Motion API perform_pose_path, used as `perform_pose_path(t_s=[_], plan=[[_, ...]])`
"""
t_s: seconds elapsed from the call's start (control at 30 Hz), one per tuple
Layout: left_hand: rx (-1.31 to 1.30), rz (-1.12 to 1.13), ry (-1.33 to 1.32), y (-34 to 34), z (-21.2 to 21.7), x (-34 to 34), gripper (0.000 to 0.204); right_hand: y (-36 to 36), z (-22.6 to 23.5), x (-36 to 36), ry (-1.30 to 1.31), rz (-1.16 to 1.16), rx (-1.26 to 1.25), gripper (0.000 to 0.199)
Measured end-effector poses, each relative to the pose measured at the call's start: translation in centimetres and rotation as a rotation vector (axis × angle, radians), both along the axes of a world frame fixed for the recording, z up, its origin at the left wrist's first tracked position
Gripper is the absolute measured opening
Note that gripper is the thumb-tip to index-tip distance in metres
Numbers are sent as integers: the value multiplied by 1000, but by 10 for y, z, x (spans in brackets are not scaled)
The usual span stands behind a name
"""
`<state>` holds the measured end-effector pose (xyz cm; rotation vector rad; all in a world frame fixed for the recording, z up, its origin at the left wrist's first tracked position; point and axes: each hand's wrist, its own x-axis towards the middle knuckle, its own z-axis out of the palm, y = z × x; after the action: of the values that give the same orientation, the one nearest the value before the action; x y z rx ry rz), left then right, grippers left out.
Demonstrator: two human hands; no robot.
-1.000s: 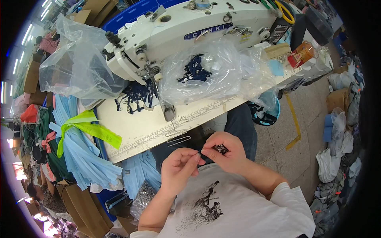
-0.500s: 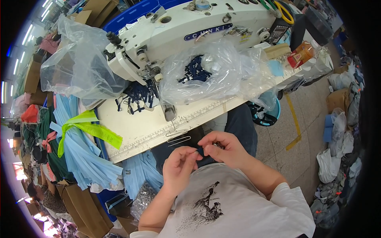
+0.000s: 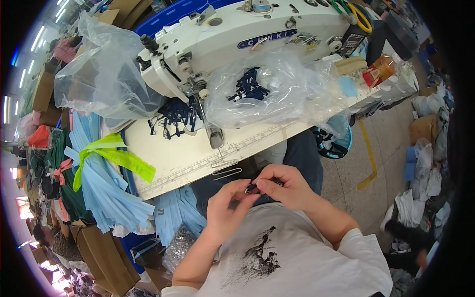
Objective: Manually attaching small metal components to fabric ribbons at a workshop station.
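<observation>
Both my hands meet over my lap, below the table's front edge. My left hand (image 3: 229,207) and my right hand (image 3: 285,185) pinch a small dark piece (image 3: 253,188) between their fingertips. Just above them a metal wire guide (image 3: 225,169) sticks out from the cream table (image 3: 183,156). A white sewing machine (image 3: 237,42) stands on that table. Several dark blue small parts (image 3: 175,116) lie under its head, and more sit in a clear plastic bag (image 3: 277,91) in front of the machine.
A bundle of light blue cloth tied with a yellow-green strip (image 3: 106,156) hangs at the table's left. Another clear bag (image 3: 96,81) lies at the back left. Cardboard boxes (image 3: 104,257) stand low left. Bags and cloth heaps (image 3: 420,163) cover the floor on the right.
My hands stay together over my lap; the fingers have shifted slightly on the small dark piece. Nothing else has moved.
</observation>
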<state>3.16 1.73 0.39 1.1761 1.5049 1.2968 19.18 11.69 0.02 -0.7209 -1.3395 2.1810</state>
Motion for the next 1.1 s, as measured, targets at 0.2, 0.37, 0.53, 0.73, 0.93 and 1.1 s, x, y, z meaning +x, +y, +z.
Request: perform_pose_path(t_s=[0.2, 0.37, 0.53, 0.73, 0.93, 1.1], plan=[[265, 33, 607, 7, 2, -4, 32, -2, 3, -1, -54, -75, 63, 15], [193, 89, 366, 5, 1, -2, 35, -1, 6, -1, -52, -70, 42, 14], [260, 103, 426, 7, 3, -2, 33, -5, 8, -3, -21, -56, 46, 14], [228, 127, 459, 6, 3, -5, 29, -4, 7, -3, -47, -64, 102, 15], [215, 28, -205, -1, -3, -2, 28, 3, 2, -1, -43, -90, -81, 14], [234, 20, -559, -1, -8, -1, 29, -1, 10, -1, -9, -29, -143, 14]])
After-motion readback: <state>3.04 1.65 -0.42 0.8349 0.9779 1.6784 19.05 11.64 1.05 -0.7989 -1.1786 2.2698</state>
